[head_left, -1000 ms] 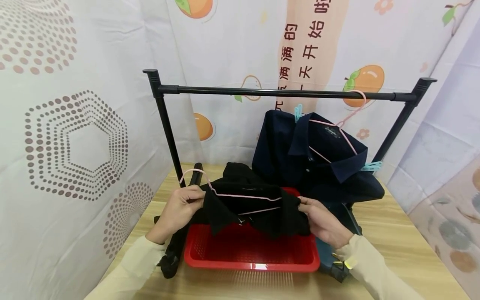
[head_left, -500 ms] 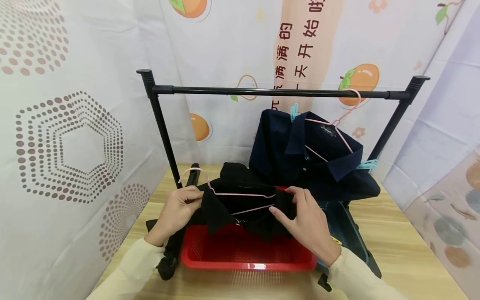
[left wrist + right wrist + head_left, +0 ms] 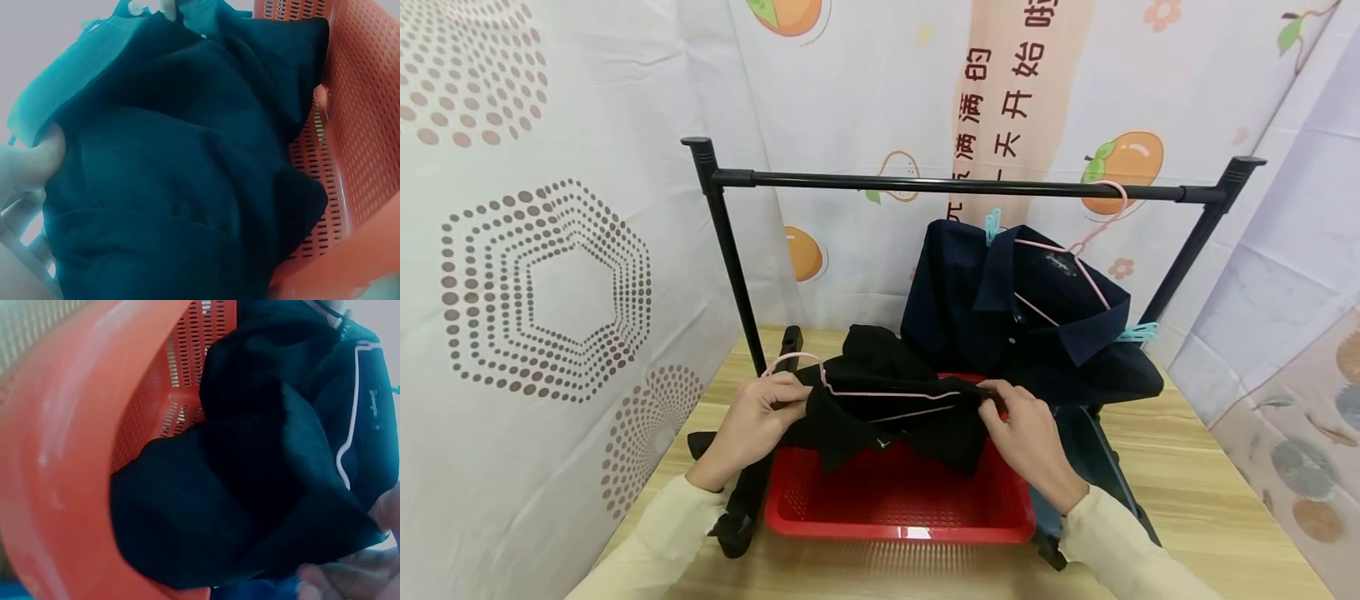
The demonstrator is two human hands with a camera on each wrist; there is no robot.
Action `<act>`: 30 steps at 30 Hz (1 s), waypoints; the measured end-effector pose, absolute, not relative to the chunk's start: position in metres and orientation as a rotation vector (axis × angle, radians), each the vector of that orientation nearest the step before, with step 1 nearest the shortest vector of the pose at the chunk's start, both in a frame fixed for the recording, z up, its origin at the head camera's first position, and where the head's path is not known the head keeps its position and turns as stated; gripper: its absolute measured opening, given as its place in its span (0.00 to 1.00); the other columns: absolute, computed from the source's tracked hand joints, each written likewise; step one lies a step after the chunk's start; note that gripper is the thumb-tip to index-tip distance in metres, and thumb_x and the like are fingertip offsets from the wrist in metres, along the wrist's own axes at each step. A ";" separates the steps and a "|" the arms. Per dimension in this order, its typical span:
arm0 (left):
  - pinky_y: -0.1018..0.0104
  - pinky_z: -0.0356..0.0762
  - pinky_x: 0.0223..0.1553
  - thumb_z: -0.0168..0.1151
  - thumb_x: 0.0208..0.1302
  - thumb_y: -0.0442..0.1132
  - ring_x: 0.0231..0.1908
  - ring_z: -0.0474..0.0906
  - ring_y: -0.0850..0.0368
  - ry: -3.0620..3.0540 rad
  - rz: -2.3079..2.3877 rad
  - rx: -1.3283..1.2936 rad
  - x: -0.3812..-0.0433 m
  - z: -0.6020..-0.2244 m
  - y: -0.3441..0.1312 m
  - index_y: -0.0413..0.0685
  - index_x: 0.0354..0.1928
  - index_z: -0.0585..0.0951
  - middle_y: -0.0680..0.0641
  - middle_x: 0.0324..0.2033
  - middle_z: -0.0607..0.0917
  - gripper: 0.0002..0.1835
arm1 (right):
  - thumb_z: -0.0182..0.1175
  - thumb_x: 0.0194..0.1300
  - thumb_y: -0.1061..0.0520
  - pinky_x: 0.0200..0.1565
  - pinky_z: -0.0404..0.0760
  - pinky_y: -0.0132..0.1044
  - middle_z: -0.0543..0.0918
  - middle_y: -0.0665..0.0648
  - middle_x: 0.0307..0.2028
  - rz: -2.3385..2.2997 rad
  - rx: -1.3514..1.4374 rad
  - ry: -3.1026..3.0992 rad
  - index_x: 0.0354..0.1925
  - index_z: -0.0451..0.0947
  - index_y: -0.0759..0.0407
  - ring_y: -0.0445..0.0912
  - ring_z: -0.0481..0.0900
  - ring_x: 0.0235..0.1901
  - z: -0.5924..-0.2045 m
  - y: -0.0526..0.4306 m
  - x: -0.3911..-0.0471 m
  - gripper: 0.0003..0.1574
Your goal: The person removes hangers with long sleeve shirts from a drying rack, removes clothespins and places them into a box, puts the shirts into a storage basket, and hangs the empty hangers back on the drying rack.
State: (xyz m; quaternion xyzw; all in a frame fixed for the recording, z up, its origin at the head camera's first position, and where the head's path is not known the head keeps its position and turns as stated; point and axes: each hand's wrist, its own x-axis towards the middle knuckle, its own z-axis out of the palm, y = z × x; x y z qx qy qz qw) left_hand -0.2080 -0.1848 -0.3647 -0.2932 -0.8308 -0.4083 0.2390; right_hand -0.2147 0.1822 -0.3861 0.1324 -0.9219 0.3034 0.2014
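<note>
In the head view, a black collared shirt (image 3: 940,437) lies over the back of a red plastic basket (image 3: 902,531). A pink hanger (image 3: 895,394) sits inside the shirt's neck, its hook leaning to the left. My left hand (image 3: 758,427) pinches the shirt's left side close to that hook. On the right side, my right hand (image 3: 1028,440) pinches the cloth near the hanger's far end. The left wrist view shows the left thumb (image 3: 47,156) pressed on the fabric. Fingers of the right hand (image 3: 350,575) hold the shirt's edge in the right wrist view.
A black rack's bar (image 3: 925,182) spans above the basket. From its right part hangs a navy shirt (image 3: 947,292) on another pink hanger, with light blue clips (image 3: 1138,332) on it. A dark blue tray (image 3: 1078,458) stands right of the basket.
My right hand released the shirt's right side, came inward over the collar, then took the cloth again near the hanger's end. The right collar side has shifted. The left hand kept its hold.
</note>
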 end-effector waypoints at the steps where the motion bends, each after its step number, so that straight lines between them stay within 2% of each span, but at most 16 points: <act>1: 0.72 0.72 0.30 0.69 0.51 0.24 0.30 0.76 0.64 -2.279 -1.121 -0.799 -0.208 -0.364 -0.185 0.54 0.35 0.89 0.61 0.29 0.83 0.16 | 0.51 0.70 0.53 0.21 0.68 0.35 0.79 0.48 0.30 0.881 0.378 -2.572 0.49 0.79 0.48 0.42 0.68 0.20 -0.386 0.184 -0.215 0.14; 6: 0.71 0.72 0.28 0.69 0.54 0.29 0.27 0.76 0.63 -2.311 -1.198 -0.756 -0.207 -0.363 -0.190 0.55 0.37 0.89 0.58 0.28 0.83 0.12 | 0.56 0.70 0.49 0.22 0.70 0.33 0.80 0.49 0.25 1.140 0.386 -2.602 0.45 0.83 0.47 0.42 0.70 0.20 -0.387 0.194 -0.219 0.12; 9: 0.71 0.71 0.28 0.68 0.56 0.31 0.26 0.74 0.62 -2.324 -1.232 -0.730 -0.206 -0.362 -0.192 0.56 0.38 0.89 0.53 0.28 0.83 0.11 | 0.59 0.67 0.47 0.25 0.69 0.34 0.80 0.51 0.27 1.363 0.360 -2.643 0.44 0.83 0.49 0.44 0.69 0.23 -0.387 0.198 -0.221 0.13; 14: 0.71 0.70 0.28 0.69 0.55 0.32 0.26 0.73 0.62 -2.318 -1.223 -0.721 -0.206 -0.361 -0.192 0.56 0.38 0.89 0.54 0.28 0.83 0.10 | 0.59 0.66 0.44 0.26 0.66 0.36 0.73 0.54 0.25 1.613 0.307 -2.715 0.42 0.82 0.55 0.47 0.65 0.24 -0.388 0.200 -0.222 0.17; 18: 0.72 0.69 0.28 0.70 0.53 0.30 0.26 0.73 0.62 -2.293 -1.226 -0.731 -0.206 -0.361 -0.192 0.51 0.37 0.89 0.55 0.27 0.83 0.10 | 0.56 0.67 0.39 0.29 0.69 0.39 0.67 0.55 0.22 1.762 0.330 -2.774 0.39 0.77 0.59 0.49 0.67 0.25 -0.392 0.202 -0.224 0.24; 22: 0.72 0.69 0.27 0.68 0.53 0.26 0.26 0.74 0.59 -2.283 -1.272 -0.746 -0.198 -0.351 -0.189 0.43 0.37 0.88 0.51 0.26 0.83 0.09 | 0.58 0.66 0.41 0.34 0.71 0.40 0.69 0.57 0.26 2.053 0.311 -2.719 0.41 0.75 0.63 0.50 0.68 0.28 -0.396 0.207 -0.227 0.25; 26: 0.71 0.71 0.29 0.67 0.54 0.25 0.27 0.75 0.56 -2.297 -1.335 -0.741 -0.187 -0.334 -0.183 0.39 0.37 0.88 0.47 0.27 0.83 0.09 | 0.60 0.65 0.43 0.36 0.68 0.39 0.68 0.57 0.29 2.228 0.279 -2.595 0.43 0.74 0.66 0.49 0.67 0.30 -0.397 0.210 -0.227 0.25; 30: 0.70 0.70 0.29 0.65 0.57 0.26 0.27 0.73 0.57 -2.283 -1.443 -0.729 -0.189 -0.333 -0.183 0.37 0.39 0.87 0.46 0.27 0.83 0.08 | 0.59 0.66 0.46 0.36 0.67 0.37 0.66 0.56 0.30 2.332 0.335 -2.465 0.40 0.72 0.65 0.47 0.66 0.30 -0.398 0.209 -0.227 0.22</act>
